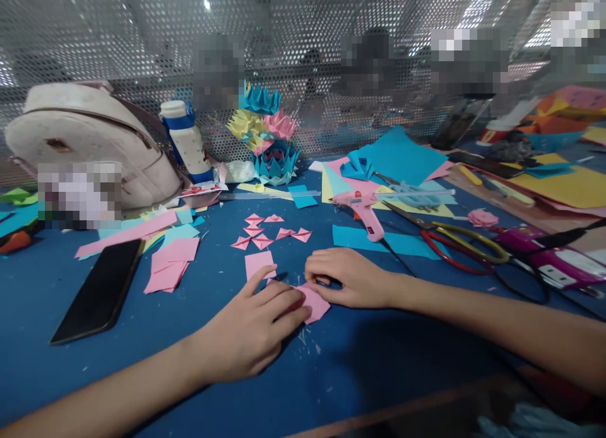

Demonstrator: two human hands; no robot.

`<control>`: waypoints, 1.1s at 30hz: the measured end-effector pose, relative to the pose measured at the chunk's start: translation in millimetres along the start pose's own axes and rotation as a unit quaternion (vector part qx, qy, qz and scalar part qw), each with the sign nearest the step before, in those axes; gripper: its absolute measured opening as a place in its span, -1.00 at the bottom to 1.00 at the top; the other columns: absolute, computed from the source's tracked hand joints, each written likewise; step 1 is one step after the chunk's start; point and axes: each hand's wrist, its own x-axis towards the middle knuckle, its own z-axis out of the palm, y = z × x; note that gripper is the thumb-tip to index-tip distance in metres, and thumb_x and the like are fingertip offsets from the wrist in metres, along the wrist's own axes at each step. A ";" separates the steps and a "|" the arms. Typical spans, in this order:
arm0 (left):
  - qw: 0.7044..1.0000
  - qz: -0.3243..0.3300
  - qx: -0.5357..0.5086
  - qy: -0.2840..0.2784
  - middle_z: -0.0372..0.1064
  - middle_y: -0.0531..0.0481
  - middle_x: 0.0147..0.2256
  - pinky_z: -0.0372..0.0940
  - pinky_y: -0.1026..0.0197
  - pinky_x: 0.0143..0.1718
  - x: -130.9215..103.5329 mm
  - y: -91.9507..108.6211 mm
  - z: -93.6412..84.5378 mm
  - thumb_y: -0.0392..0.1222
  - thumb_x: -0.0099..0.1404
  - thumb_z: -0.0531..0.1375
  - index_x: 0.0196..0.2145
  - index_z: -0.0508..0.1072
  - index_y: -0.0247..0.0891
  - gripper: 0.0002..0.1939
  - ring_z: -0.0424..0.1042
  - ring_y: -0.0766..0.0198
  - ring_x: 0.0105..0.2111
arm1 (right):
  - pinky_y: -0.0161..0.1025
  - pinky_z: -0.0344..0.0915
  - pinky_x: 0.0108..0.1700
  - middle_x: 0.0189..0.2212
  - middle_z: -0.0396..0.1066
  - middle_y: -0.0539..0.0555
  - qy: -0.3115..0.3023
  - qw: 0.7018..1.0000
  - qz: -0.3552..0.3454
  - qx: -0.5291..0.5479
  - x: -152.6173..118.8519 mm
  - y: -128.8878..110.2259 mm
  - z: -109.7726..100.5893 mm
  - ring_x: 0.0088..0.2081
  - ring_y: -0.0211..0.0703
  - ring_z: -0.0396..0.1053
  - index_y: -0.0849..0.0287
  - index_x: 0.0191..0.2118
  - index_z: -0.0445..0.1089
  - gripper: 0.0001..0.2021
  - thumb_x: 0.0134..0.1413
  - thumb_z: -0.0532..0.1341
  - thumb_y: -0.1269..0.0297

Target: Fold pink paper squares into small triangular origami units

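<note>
"Where's the paper they're working on?"

"That pink paper point(318, 307)? Flat on the blue table point(151, 327), right between the two hands."

"How are the fingers set?"

"On the left hand point(255, 327), several are laid over the paper's near-left side, and one sticks out by the plain pink square point(258, 262). The right hand point(350, 277) has its fingers curled in, tips at the paper's upper edge. Whether either is pinching or only pressing, I can't tell from here."

"And just beyond?"

"Past the square, seven small folded pink pieces point(254, 231) lie in a loose cluster. To the right of those there's a pink glue gun point(363, 212), a blue strip point(348, 236) under its handle, and scissors point(478, 261) with one red and one yellow loop."

"What's over to the left?"

"Some cut pink sheets point(165, 269) overlapping, then a dark phone point(97, 296)."

"And along the back?"

"A backpack point(89, 135), a white-and-blue bottle point(186, 141), and some pointed paper flowers point(274, 163) in blue, yellow and pink, piled against a perforated panel point(303, 21)."
</note>
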 end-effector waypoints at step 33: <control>0.997 0.008 0.067 0.036 0.40 -0.18 0.08 -0.14 -0.15 0.35 0.3 6.7 6.9 -0.32 0.47 0.02 0.15 0.36 -0.35 -0.65 0.33 0.05 0.10 | -0.37 0.16 -0.33 -0.35 0.47 0.00 0.077 0.993 0.063 0.065 -4.0 -2.1 5.7 -0.33 -0.28 0.37 0.18 -0.31 0.45 -0.95 0.15 0.24 0.44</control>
